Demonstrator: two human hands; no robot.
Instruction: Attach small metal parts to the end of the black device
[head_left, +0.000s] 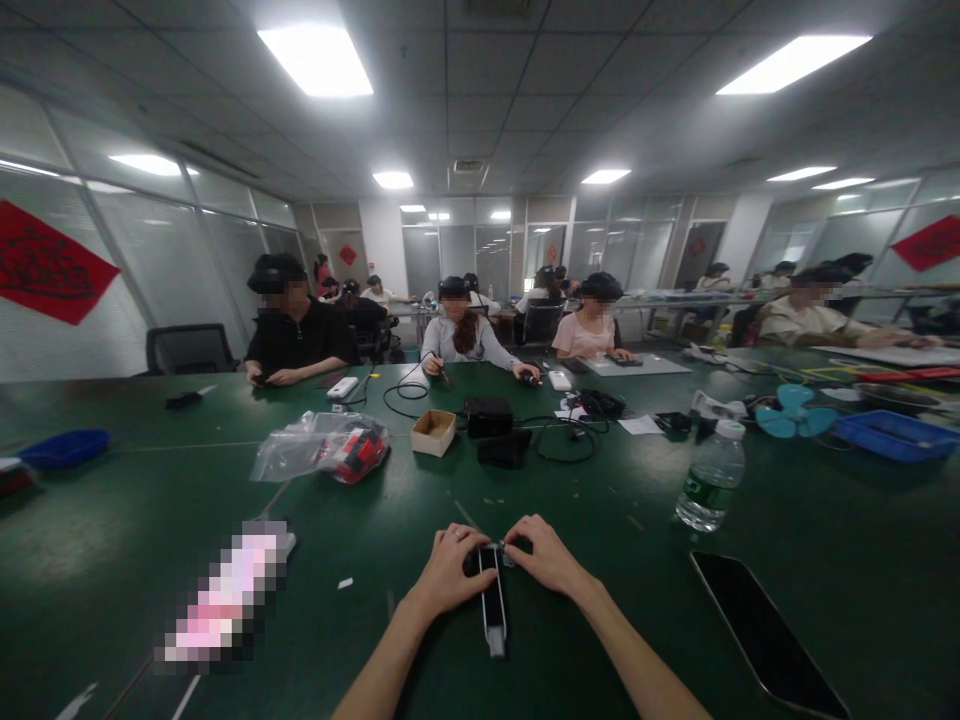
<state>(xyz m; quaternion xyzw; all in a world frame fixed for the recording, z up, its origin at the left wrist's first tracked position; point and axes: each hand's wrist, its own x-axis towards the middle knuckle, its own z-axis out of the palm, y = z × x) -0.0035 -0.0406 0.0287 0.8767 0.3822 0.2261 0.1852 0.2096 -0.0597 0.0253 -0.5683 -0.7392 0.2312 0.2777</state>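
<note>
One long green table (607, 540) is spreading out before me, and a person in a black top (296, 338) is sitting across it. Nearer, a clear bag (304, 447) of red and black things (360, 455) is lying to the left, and a bottle (709, 485) with a green label is standing upright to the right. My left hand (452, 570) and right hand (547, 555) are facing each other. A dark phone (766, 632) is lying at the right. Between my hands a slim grey-framed device (493, 602) is lying on the table; my left thumb and forefinger are touching it with a gap between them, gripping or not, I cannot tell. My right thumb and forefinger are nearly meeting at a small shiny piece (508, 561) by its far end; whether they are pinching it I cannot tell.
</note>
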